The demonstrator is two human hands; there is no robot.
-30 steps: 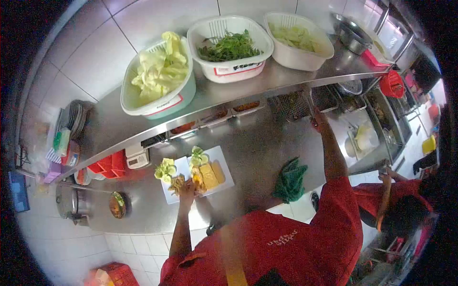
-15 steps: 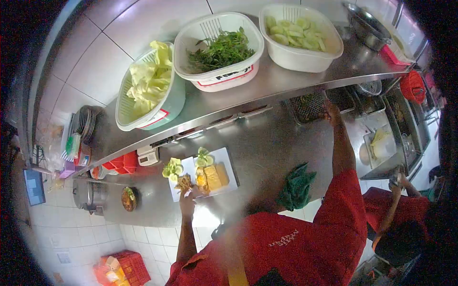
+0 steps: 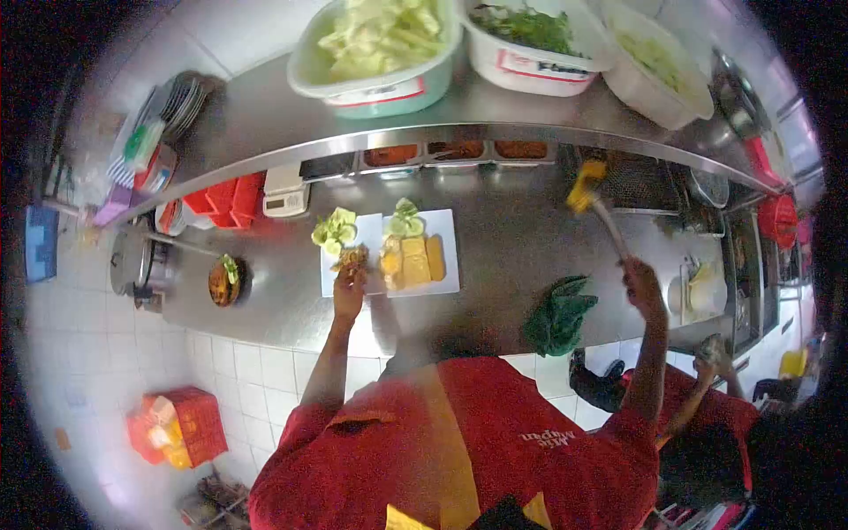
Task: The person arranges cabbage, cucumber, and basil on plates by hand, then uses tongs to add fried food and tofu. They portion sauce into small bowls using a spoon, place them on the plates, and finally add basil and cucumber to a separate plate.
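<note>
My left hand (image 3: pixel 349 293) reaches over the left white plate (image 3: pixel 374 231), its bent fingers closed on brown fried food (image 3: pixel 352 258). Lettuce and cucumber (image 3: pixel 334 231) lie above that food. Touching it on the right, a second white plate (image 3: pixel 449 226) bears yellow blocks (image 3: pixel 415 263), a yellow-white piece at their left, and greens. My right hand (image 3: pixel 643 284) is wrapped round the handle of a long metal utensil (image 3: pixel 611 228). At its far end is a yellow piece (image 3: pixel 586 185); its exact nature is blurred.
Vegetable tubs (image 3: pixel 380 95) stand on the raised shelf (image 3: pixel 256 132). Below it are metal food trays (image 3: pixel 455 152), a scale (image 3: pixel 285 194) and a dark mesh tray (image 3: pixel 638 181). A green cloth (image 3: pixel 561 316) lies near the front edge. A co-worker's arm (image 3: pixel 689 405) shows at right.
My right hand has come back from the mesh tray toward the front and now holds the utensil with the yellow piece. My left hand remains at the brown food. The view has shifted.
</note>
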